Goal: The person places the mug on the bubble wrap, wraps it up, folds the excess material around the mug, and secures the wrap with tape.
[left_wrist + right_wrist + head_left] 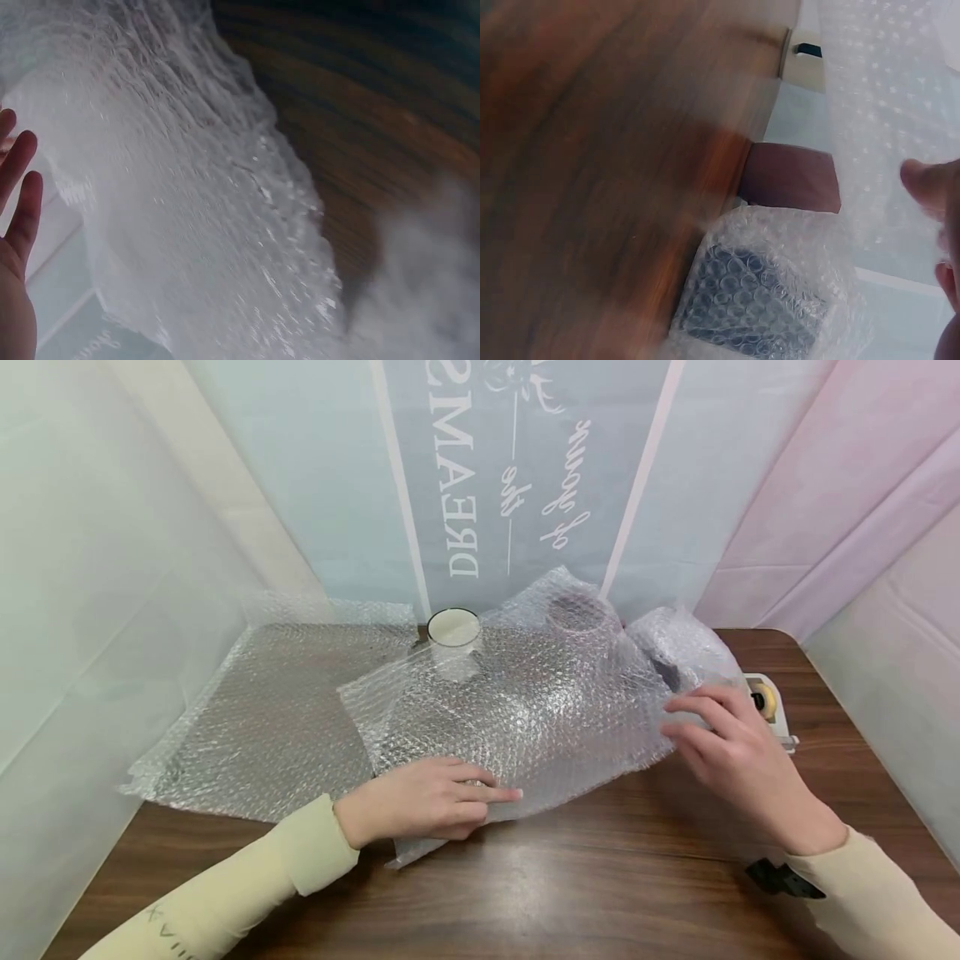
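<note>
In the head view, my left hand [431, 797] lies with straight fingers on the front part of a clear bubble wrap sheet [517, 718]. My right hand [727, 739] is raised at the sheet's right edge. Its fingers are loosely bent, and in the right wrist view the thumb [926, 184] stands apart from them with the wrap behind. A white cup with a dark rim [454, 628] stands at the back, its lower part covered by the sheet. Through the wrap shows a brownish cup [577, 612], plainer as a reddish-brown shape [791, 178] in the right wrist view.
Another bubble wrap sheet [292, 718] spreads over the left side of the table [525, 893]. At the back right sits a bubble-wrapped bundle [693, 647] with something dark inside. Beside it is a white tape dispenser [780, 714] with a yellowish roll. Fabric hangs behind.
</note>
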The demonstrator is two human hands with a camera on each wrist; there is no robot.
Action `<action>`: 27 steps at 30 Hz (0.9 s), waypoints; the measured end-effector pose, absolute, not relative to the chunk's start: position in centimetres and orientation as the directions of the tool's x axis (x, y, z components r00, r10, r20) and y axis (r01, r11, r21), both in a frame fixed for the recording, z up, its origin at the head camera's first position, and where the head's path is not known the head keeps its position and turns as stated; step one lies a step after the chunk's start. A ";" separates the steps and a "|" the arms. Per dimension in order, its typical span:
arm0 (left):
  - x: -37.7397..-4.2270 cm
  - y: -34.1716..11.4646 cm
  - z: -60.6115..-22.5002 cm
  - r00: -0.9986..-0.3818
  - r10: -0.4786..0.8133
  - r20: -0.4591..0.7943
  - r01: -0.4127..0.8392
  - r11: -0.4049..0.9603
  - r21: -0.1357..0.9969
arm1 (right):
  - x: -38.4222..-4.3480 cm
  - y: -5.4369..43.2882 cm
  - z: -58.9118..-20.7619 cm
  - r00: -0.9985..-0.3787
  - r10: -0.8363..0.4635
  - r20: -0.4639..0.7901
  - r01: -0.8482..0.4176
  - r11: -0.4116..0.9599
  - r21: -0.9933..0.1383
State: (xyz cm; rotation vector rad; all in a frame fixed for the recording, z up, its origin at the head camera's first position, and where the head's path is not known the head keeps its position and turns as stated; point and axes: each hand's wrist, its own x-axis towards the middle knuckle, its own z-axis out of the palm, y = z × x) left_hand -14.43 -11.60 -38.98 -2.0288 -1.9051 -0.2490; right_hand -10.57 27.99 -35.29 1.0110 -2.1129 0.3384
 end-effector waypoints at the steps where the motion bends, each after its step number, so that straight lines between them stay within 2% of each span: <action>1: -14.5 -11.7 -39.0 0.061 0.933 0.354 0.992 -0.018 -0.124 | -10.5 28.1 -35.5 -0.396 -0.565 0.724 -0.770 0.634 0.073; 4: -15.0 -12.3 -39.0 -0.015 0.953 0.302 0.995 0.045 -0.094 | -9.9 28.6 -36.1 -0.414 -0.612 0.674 -0.803 0.595 0.046; 10: -16.4 -13.9 -39.2 -0.277 0.952 0.133 0.960 0.279 0.002 | -8.1 29.2 -37.6 -0.518 -0.658 0.547 -0.778 0.628 0.019; 14: -17.1 -14.9 -39.5 -0.393 0.916 0.082 0.919 0.391 0.040 | -7.1 29.2 -38.4 -0.543 -0.653 0.528 -0.752 0.658 0.040; 21: -17.6 -15.4 -39.6 -0.501 0.865 -0.015 0.856 0.498 0.140 | -5.4 28.5 -38.3 -0.620 -0.659 0.425 -0.719 0.695 0.028; 27: -17.4 -15.6 -39.4 -0.518 0.850 -0.092 0.835 0.526 0.160 | -3.6 27.4 -38.2 -0.717 -0.638 0.281 -0.676 0.734 -0.057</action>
